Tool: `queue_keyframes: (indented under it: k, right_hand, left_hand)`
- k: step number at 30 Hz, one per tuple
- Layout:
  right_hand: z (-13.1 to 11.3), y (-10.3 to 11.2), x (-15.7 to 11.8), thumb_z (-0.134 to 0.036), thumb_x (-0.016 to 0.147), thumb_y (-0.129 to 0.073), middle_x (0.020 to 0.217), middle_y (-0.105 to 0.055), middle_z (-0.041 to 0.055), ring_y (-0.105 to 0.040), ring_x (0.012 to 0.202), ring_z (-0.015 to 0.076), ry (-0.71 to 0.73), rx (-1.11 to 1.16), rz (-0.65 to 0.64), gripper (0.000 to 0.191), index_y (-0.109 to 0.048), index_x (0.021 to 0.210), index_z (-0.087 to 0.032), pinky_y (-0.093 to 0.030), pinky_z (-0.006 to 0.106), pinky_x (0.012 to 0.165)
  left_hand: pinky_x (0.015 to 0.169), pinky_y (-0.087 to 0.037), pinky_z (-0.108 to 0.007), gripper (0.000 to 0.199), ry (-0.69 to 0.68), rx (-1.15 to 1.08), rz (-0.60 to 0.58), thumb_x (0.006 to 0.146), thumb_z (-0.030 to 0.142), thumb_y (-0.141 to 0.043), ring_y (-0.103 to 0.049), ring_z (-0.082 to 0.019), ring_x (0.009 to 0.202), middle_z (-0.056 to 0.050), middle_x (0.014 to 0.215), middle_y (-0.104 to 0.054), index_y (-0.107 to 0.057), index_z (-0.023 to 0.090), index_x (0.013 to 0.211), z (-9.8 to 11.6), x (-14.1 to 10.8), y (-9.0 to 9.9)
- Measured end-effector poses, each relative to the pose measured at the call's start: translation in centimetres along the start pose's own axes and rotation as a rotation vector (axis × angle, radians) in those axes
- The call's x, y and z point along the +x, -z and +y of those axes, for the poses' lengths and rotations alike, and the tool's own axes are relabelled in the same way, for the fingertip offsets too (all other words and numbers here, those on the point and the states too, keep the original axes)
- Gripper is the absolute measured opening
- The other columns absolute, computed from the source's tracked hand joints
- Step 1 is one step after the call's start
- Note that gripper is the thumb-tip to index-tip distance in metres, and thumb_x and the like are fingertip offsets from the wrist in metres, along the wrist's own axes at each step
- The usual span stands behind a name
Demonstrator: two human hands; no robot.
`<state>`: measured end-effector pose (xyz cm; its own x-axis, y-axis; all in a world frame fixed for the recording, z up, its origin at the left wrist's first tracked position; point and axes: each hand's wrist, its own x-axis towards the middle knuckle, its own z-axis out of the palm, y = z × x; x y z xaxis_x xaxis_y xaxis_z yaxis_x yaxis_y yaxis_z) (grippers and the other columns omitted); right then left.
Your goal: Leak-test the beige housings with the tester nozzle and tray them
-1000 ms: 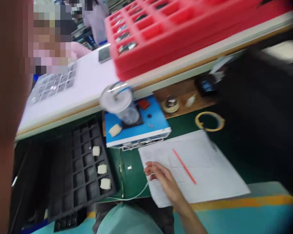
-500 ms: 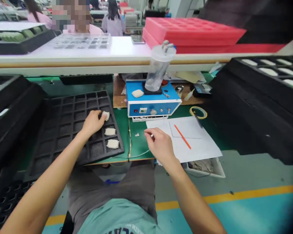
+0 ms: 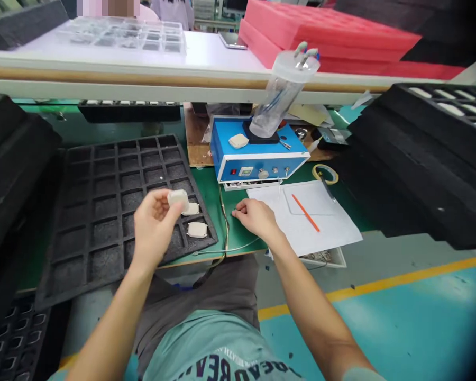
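My left hand [image 3: 153, 225] pinches a small cream rounded-square plastic piece [image 3: 178, 199] between thumb and fingers, raised over the black compartment tray [image 3: 104, 231]. Two similar cream pieces, a partly covered one [image 3: 192, 209] and a nearer one [image 3: 197, 229], lie in the tray's right column. My right hand [image 3: 257, 218] rests at the left edge of the white paper [image 3: 333, 233], over the green tabletop. Its thumb and fingertips are pressed together; whatever may be between them is too small to make out.
A blue control box [image 3: 265, 164] stands behind the hands, bearing another cream piece [image 3: 238, 141] and a tilted clear cylinder [image 3: 275, 100]. An orange stick [image 3: 305, 212] lies on the paper, beside a tape roll [image 3: 325, 174]. Black tray stacks flank both sides; a shelf [image 3: 143, 79] crosses above.
My left hand has lifted the cream piece out of a tray compartment and brought it nearer. My right hand has lowered to the tabletop, where a small white scrap lay; the scrap no longer shows.
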<state>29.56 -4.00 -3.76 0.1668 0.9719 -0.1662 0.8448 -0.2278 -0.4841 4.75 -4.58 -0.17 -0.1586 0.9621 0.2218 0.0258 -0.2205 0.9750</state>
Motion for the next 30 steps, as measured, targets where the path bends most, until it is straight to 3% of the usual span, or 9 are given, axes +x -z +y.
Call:
queue_keyframes:
  k: [5,8,11,14,20,23,26,30]
  right_hand:
    - [-0.5,0.1,-1.0,-0.031,0.09,-0.067,0.081,-0.076,0.0038,-0.071,0.078,0.0196,0.075,0.183,0.023,0.013,-0.068,0.083,-0.02,-0.051,0.029,0.068]
    - [-3.6,-0.4,-2.9,-0.039,0.088,-0.069,0.08,-0.073,0.003,-0.066,0.068,0.0163,0.195,0.618,0.126,0.02,-0.066,0.085,-0.02,-0.05,0.026,0.058]
    - [-7.4,-1.1,-4.2,-0.036,0.082,-0.077,0.074,-0.072,0.0003,-0.064,0.063,0.014,0.338,0.872,0.051,0.018,-0.068,0.083,-0.02,-0.05,0.025,0.057]
    - [-9.4,-1.6,-4.2,-0.033,0.081,-0.078,0.073,-0.072,0.0003,-0.064,0.063,0.0133,0.367,0.902,-0.021,0.015,-0.069,0.08,-0.02,-0.051,0.025,0.057]
    - [-8.8,-1.5,-3.9,-0.029,0.082,-0.077,0.071,-0.072,-0.0003,-0.063,0.061,0.0129,0.382,0.804,-0.017,0.012,-0.069,0.079,-0.02,-0.051,0.025,0.057]
    - [-8.5,-1.1,-4.1,-0.027,0.085,-0.073,0.075,-0.074,0.0007,-0.066,0.064,0.0135,0.386,0.795,-0.109,0.007,-0.074,0.085,-0.02,-0.052,0.025,0.059]
    - [-8.3,-1.2,-3.8,-0.029,0.085,-0.073,0.075,-0.074,0.0012,-0.065,0.064,0.0134,0.359,0.821,-0.221,0.01,-0.075,0.088,-0.019,-0.051,0.025,0.056]
    - [-8.4,-2.0,-2.9,-0.037,0.075,-0.084,0.07,-0.07,-0.0007,-0.063,0.059,0.0124,0.281,0.88,-0.327,0.027,-0.067,0.085,-0.019,-0.048,0.022,0.048]
  left_hand:
    - [0.073,-0.056,-0.023,0.039,0.322,-0.442,0.02,0.071,0.035,-0.092,-0.069,-0.015,0.084,-0.006,0.097,-0.076,-0.072,0.016,0.098,-2.4,-2.9,-0.5]
    - [0.069,-0.057,-0.021,0.039,0.394,-0.563,-0.017,0.069,0.033,-0.094,-0.068,-0.012,0.079,-0.004,0.094,-0.074,-0.073,0.016,0.097,-2.9,-3.0,-0.3]
    - [0.07,-0.058,-0.021,0.037,0.387,-0.581,-0.018,0.071,0.032,-0.094,-0.067,-0.012,0.079,-0.003,0.091,-0.073,-0.072,0.017,0.097,-2.7,-3.1,0.1]
    - [0.071,-0.058,-0.021,0.036,0.371,-0.555,-0.025,0.073,0.032,-0.093,-0.066,-0.012,0.08,-0.002,0.091,-0.073,-0.071,0.018,0.098,-2.6,-3.3,0.4]
    - [0.074,-0.056,-0.023,0.03,0.322,-0.481,-0.055,0.08,0.031,-0.088,-0.064,-0.013,0.084,-0.003,0.094,-0.071,-0.068,0.018,0.1,-3.2,-3.6,0.3]
    - [0.077,-0.055,-0.025,0.028,0.276,-0.464,-0.063,0.087,0.033,-0.082,-0.064,-0.014,0.088,-0.004,0.099,-0.07,-0.067,0.02,0.105,-3.5,-3.8,0.3]
    - [0.077,-0.052,-0.026,0.033,0.28,-0.491,-0.15,0.093,0.038,-0.075,-0.061,-0.015,0.089,-0.005,0.105,-0.068,-0.064,0.021,0.119,-3.8,-4.1,0.3]
    - [0.073,-0.048,-0.027,0.035,0.27,-0.429,-0.167,0.099,0.044,-0.064,-0.055,-0.015,0.081,-0.003,0.099,-0.063,-0.06,0.021,0.125,-4.0,-4.7,0.2]
